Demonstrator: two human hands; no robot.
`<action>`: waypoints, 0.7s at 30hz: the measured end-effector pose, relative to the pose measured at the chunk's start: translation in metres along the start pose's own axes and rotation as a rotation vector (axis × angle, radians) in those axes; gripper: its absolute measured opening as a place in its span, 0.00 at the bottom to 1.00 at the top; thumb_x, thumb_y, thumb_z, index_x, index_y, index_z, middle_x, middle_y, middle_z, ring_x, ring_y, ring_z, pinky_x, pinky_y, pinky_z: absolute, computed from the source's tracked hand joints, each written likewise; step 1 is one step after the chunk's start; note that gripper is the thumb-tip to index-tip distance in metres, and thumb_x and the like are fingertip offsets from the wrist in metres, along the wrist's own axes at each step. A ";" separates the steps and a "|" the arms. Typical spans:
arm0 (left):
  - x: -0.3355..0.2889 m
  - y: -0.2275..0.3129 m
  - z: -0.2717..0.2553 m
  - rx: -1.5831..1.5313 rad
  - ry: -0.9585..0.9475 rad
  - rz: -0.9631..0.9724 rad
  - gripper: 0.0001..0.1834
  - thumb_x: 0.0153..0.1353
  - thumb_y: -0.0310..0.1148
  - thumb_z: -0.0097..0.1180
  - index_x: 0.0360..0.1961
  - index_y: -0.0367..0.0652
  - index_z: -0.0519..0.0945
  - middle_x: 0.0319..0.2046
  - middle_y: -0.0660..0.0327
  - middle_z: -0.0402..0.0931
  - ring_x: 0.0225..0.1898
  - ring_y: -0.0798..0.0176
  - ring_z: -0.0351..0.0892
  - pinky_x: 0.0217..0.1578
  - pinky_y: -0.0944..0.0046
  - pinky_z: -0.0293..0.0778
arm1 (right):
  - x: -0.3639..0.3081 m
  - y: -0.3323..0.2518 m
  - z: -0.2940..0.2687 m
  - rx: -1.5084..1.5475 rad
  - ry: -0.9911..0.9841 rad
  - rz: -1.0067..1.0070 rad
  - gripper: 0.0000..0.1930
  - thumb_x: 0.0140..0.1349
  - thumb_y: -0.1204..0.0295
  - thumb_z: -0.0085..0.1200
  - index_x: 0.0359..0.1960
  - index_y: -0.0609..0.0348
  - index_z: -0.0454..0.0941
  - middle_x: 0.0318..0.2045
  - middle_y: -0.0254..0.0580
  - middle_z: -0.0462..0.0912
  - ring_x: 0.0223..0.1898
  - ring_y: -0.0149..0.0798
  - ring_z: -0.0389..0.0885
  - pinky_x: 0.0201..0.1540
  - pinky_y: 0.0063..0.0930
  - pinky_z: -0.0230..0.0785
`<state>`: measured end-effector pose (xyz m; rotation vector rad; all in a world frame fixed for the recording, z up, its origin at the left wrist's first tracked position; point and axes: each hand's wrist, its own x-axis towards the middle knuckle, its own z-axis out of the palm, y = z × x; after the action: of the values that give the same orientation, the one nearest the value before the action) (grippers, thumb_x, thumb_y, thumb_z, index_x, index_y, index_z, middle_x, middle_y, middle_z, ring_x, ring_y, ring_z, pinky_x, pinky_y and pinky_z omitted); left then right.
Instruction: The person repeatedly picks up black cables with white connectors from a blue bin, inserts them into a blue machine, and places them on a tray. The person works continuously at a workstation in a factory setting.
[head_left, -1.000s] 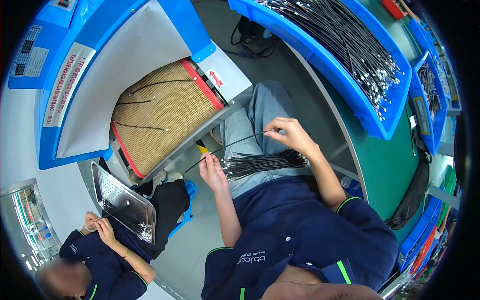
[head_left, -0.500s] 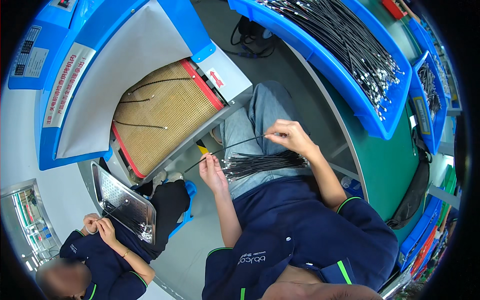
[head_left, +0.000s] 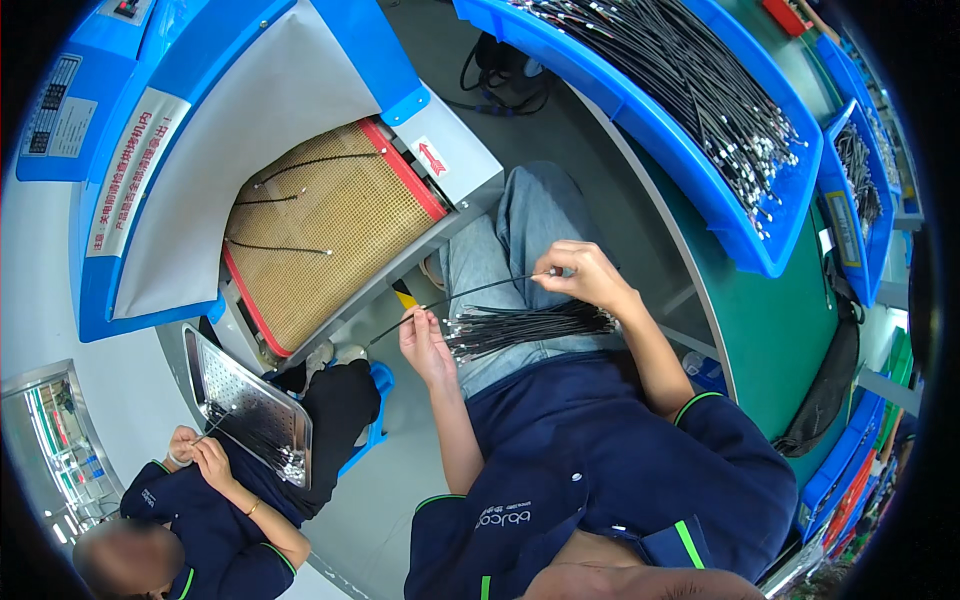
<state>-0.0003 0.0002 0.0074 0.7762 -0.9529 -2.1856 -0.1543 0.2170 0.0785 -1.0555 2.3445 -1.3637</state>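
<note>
A thin black cable [head_left: 480, 289] is stretched between my two hands above my lap. Its far-left part runs past my left hand [head_left: 428, 348], whose thumb and fingers pinch it. Toward its other end, my right hand [head_left: 588, 276] has the cable between thumb and forefinger, and a small tip shows at those fingers. Beneath it, a bundle of similar black cables [head_left: 535, 328] with pale and silvery ends lies across my thighs. Neither hand touches the bundle, as far as I can see.
A mesh conveyor belt [head_left: 330, 225] with three black cables runs into a blue-framed machine [head_left: 355, 50]. At the right, a large blue bin [head_left: 770, 255] full of cables stands on a green table [head_left: 770, 340]. A co-worker at lower left handles a cable over a metal tray [head_left: 235, 365].
My right fingers have shifted slightly on the cable, and its tip now shows there. The cables on the belt have crept a little toward the machine. The co-worker's cable has moved slightly left.
</note>
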 end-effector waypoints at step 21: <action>0.000 -0.003 0.009 0.036 -0.022 -0.084 0.07 0.63 0.25 0.54 0.42 0.36 0.76 0.36 0.61 0.77 0.35 0.73 0.76 0.37 0.76 0.74 | 0.028 -0.009 0.017 -0.220 -0.155 -0.119 0.09 0.46 0.66 0.64 0.26 0.56 0.81 0.34 0.31 0.77 0.41 0.37 0.72 0.48 0.32 0.66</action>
<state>-0.0078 0.0059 0.0101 0.8248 -0.9896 -2.2590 -0.1608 0.1840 0.0810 -1.3302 2.3890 -1.0343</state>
